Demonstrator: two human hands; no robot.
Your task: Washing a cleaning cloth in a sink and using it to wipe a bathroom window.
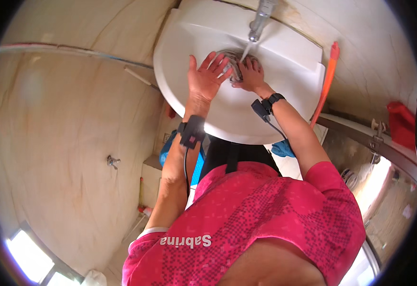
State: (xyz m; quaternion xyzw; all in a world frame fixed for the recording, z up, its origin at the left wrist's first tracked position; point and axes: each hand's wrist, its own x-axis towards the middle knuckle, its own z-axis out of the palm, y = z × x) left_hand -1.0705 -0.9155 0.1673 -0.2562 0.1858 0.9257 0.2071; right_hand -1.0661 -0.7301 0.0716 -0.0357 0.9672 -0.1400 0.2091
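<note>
A wet grey striped cloth (235,71) lies bunched in the white washbasin (290,82). From the chrome faucet (260,23), a stream of water (245,52) runs down onto the cloth and the fingers of my right hand. My right hand (253,75) is palm down, its fingers over the cloth's right part and its thumb at the near edge, gripping it against the bowl. Turned palm up with fingers spread, my left hand (205,77) is just left of the cloth and holds nothing. Its fingertips overlap the cloth's left edge in view; whether they touch it cannot be told.
An orange tube (326,85) stands along the basin's right side. A small wall tap (113,161) juts from the tiled wall at left. Right of me are a metal valve (377,137) and a red cloth (401,123). Cabled black wristbands (192,131) are on both my wrists.
</note>
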